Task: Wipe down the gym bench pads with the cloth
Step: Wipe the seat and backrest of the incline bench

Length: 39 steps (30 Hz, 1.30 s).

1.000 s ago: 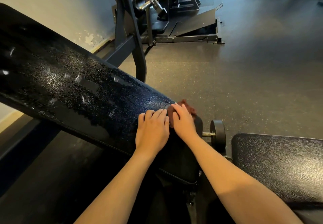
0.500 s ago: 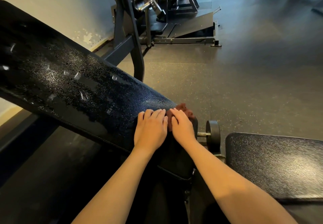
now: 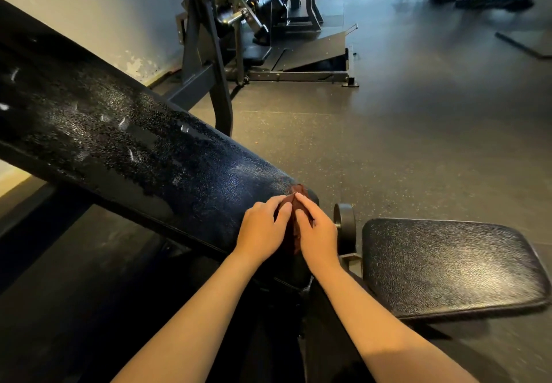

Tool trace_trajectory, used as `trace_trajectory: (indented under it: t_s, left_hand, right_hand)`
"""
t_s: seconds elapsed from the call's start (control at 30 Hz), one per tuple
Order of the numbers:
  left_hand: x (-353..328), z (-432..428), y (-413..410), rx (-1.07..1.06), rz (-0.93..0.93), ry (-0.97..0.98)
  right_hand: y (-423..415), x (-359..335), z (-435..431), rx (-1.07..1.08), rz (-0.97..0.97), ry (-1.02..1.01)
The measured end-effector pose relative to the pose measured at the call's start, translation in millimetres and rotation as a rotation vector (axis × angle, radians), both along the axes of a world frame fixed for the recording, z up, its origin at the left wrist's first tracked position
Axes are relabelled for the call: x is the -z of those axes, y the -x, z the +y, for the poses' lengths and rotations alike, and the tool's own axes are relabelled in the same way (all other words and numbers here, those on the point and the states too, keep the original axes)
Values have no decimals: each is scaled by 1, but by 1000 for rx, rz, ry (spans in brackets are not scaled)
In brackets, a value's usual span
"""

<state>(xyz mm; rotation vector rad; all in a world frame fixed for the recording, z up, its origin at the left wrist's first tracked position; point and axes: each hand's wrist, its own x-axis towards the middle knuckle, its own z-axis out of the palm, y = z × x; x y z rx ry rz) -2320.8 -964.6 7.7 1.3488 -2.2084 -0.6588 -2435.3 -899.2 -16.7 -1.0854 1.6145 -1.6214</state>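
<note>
The long black back pad (image 3: pixel 125 143) slopes from upper left down to the centre, wet with droplets. At its lower end lies a small dark red cloth (image 3: pixel 294 218), bunched between my two hands. My left hand (image 3: pixel 261 230) curls its fingers onto the cloth from the left. My right hand (image 3: pixel 318 231) pinches the cloth from the right. Most of the cloth is hidden beneath the fingers. The black seat pad (image 3: pixel 448 266) lies flat at the lower right.
A small black wheel (image 3: pixel 346 227) on an axle sits between the two pads. A dark steel upright (image 3: pixel 206 54) stands behind the back pad. Further machines (image 3: pixel 298 24) stand at the back, and a rubber floor (image 3: pixel 418 128) spreads to the right.
Both hands have drawn together and now gather the cloth between their fingers, where earlier they lay flatter on the pad's end. The camera has tilted up a little.
</note>
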Motion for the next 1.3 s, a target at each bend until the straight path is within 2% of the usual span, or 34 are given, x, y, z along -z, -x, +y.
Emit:
trace_trajectory:
  t_s: [0.1,0.23,0.33,0.43,0.53,0.67,0.8,0.97,1.13,1.3]
  left_hand:
    - [-1,8,7,-49,277,-196]
    - [-8,10,10,-98,412,-202]
    - [-9,8,11,-111,464,-240]
    - [-12,8,15,-117,553,-274]
    - [-13,6,18,-92,646,-352]
    - [-18,-1,13,-95,601,-308]
    - [-17,-5,7,-169,446,-107]
    - [-12,-6,8,-69,286,153]
    - [-5,-8,16,144,254,-87]
    - [-8,-5,27,56,351,-133]
  right_hand:
    - [0,0,4,-72,30,11]
    - [11,5,9,10,57,-1]
    - [19,18,10,62,55,-171]
    - [16,21,12,-80,-131,-270]
    - [15,11,11,-114,-262,-226]
    - [21,5,7,-30,-317,-122]
    - [27,-3,2,72,-324,-40]
    - [24,-9,-6,61,-401,-23]
    - [26,-14,-8,3,-437,27]
    - [34,-22,-9,-19,-305,24]
